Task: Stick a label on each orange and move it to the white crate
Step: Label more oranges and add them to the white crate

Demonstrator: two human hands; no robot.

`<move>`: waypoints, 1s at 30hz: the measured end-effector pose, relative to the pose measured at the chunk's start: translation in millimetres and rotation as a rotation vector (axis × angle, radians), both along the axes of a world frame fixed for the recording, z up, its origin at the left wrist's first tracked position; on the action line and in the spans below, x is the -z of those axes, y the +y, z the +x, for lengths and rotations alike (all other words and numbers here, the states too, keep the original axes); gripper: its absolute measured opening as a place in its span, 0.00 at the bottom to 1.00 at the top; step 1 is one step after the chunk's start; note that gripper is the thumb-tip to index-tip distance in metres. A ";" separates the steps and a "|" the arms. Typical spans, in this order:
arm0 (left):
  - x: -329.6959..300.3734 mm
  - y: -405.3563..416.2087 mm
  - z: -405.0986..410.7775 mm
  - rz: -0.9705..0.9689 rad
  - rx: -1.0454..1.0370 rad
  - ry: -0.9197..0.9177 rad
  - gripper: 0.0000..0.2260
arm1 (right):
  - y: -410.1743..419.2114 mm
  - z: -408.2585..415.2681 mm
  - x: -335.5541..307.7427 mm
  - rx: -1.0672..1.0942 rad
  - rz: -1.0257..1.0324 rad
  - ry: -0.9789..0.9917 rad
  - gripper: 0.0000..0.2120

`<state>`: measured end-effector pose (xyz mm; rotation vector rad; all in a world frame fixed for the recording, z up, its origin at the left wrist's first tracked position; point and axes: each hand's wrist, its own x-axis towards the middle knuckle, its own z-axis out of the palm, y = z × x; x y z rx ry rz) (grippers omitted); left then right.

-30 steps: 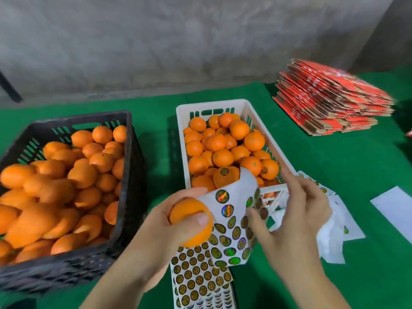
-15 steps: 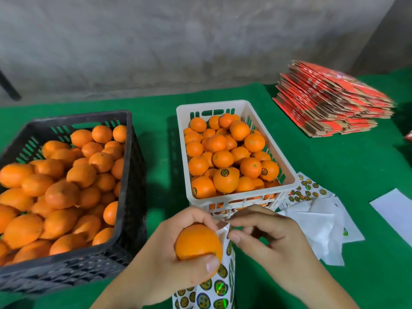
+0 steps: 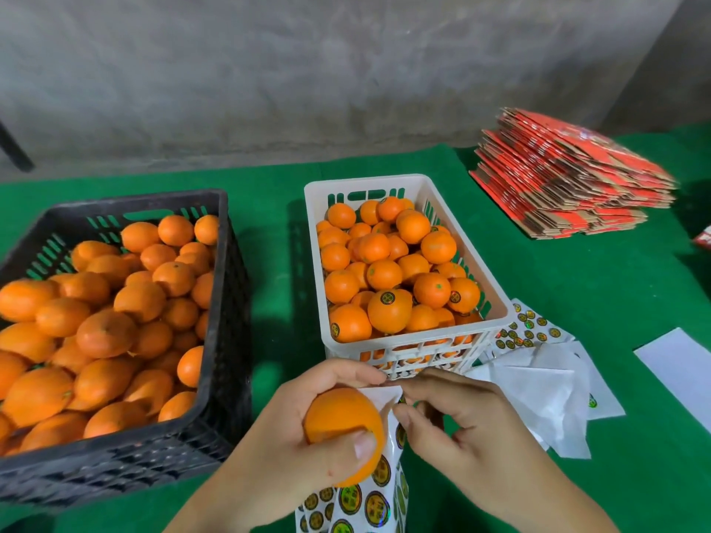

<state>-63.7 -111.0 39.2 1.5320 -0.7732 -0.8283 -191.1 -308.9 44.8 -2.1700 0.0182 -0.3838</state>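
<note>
My left hand (image 3: pixel 284 448) grips an orange (image 3: pixel 340 417) low in the middle, just in front of the white crate (image 3: pixel 419 350). The same hand's fingers also hold the top edge of a label sheet (image 3: pixel 365 502) that hangs down behind the orange. My right hand (image 3: pixel 461 428) pinches at the sheet's white top corner beside the orange; what is between its fingertips is too small to tell. The white crate is piled with oranges (image 3: pixel 388 271), a few showing round labels. The black crate (image 3: pixel 215 378) on the left holds many unlabelled oranges (image 3: pixel 104 321).
Spent white backing sheets (image 3: pixel 546 394) and a partly used label sheet (image 3: pixel 527 332) lie right of the white crate. A white paper (image 3: pixel 681 371) sits at the right edge. A stack of flattened red cartons (image 3: pixel 569 178) is at the back right on the green cloth.
The label sheet dropped from in front of the white crate to hang low behind the orange. My right hand moved in to the sheet's top corner, close to the orange.
</note>
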 end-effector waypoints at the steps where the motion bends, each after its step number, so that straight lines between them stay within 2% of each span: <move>1: 0.6 0.6 0.0 -0.008 -0.001 0.003 0.27 | 0.4 0.1 -0.4 0.004 0.039 -0.011 0.15; 5: 0.6 0.7 0.2 -0.035 -0.026 -0.016 0.28 | -4.4 -3.1 -0.8 0.052 0.161 0.054 0.13; 8: -0.6 -0.1 -1.6 -0.065 -0.037 -0.037 0.26 | -3.0 -3.8 -5.1 -0.004 0.064 0.092 0.18; 13: -0.5 1.7 -2.7 -0.068 -0.038 -0.055 0.28 | 0.1 -0.8 -6.0 -0.029 -0.033 0.094 0.14; 16: -0.2 1.4 -2.9 -0.068 -0.039 -0.072 0.29 | 0.1 0.6 -7.2 -0.014 -0.197 0.023 0.13; 19: -2.2 0.6 -2.1 -0.077 -0.048 -0.104 0.29 | -0.9 1.4 -6.9 0.002 -0.242 -0.014 0.12; 25: -4.1 -2.6 -3.8 -0.107 -0.046 -0.105 0.31 | -6.7 0.2 -10.3 -0.038 -0.091 0.086 0.10; 30: -3.8 -5.0 -7.3 -0.134 -0.044 -0.066 0.31 | -8.5 -0.8 -9.6 -0.101 -0.004 0.092 0.14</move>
